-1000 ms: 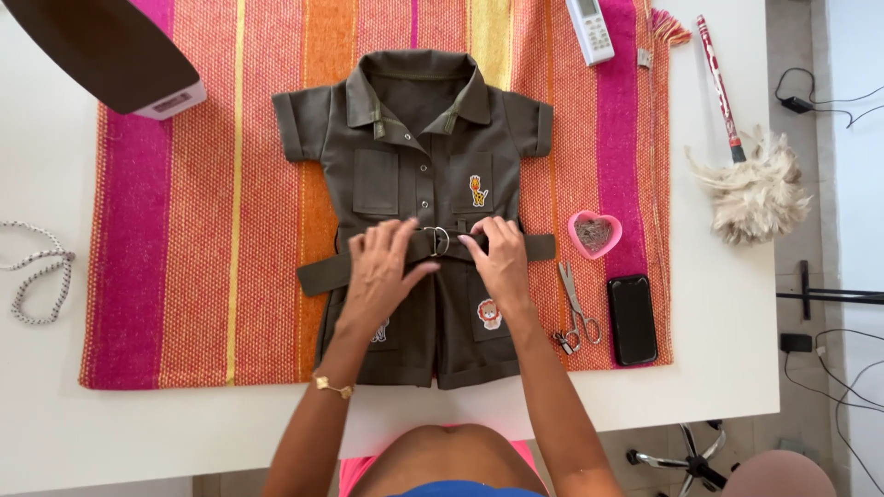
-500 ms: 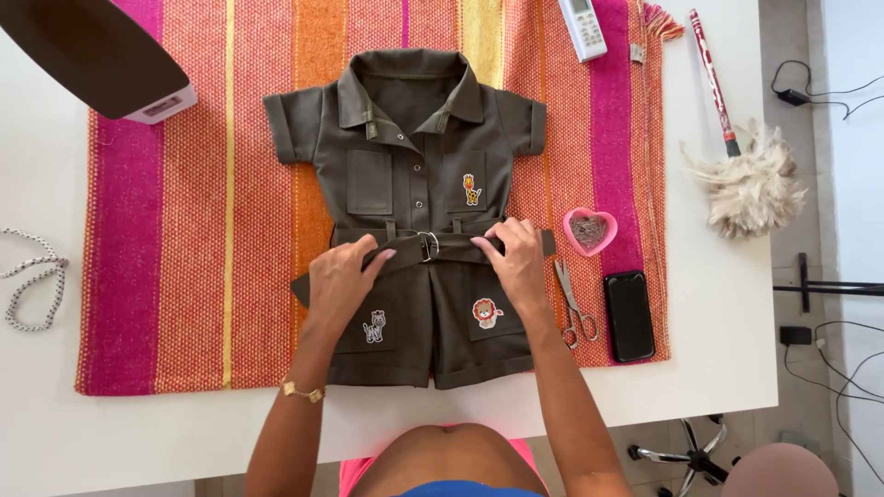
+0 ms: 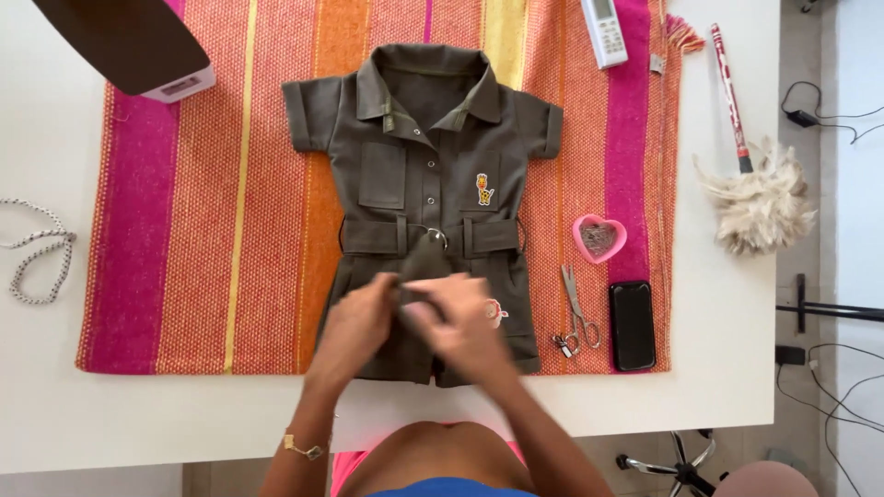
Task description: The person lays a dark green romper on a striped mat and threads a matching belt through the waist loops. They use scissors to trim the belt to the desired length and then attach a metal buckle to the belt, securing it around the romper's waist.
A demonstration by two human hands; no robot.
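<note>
A small olive-green child's romper (image 3: 414, 166) lies flat on a striped cloth (image 3: 184, 230), collar away from me. Its belt (image 3: 368, 236) runs across the waist to a metal ring buckle (image 3: 435, 236). From the ring a loose belt end (image 3: 422, 264) hangs down into my hands. My left hand (image 3: 354, 327) and my right hand (image 3: 465, 327) meet over the shorts just below the buckle, fingers closed on that strap end. Both hands are blurred by motion. Small cartoon patches show on the chest and by my right hand.
A dark iron (image 3: 129, 41) stands at the far left corner and a white remote (image 3: 603, 28) at the far edge. A pink heart dish (image 3: 599, 237), scissors (image 3: 575, 317) and a black phone (image 3: 633, 325) lie right of the romper. Feather duster (image 3: 760, 207) on the white table (image 3: 737, 368); cord (image 3: 37, 262) at left.
My hands were apart on the belt ends at either side of the waist. They have come together at the middle below the buckle, and the belt ends no longer stick out sideways.
</note>
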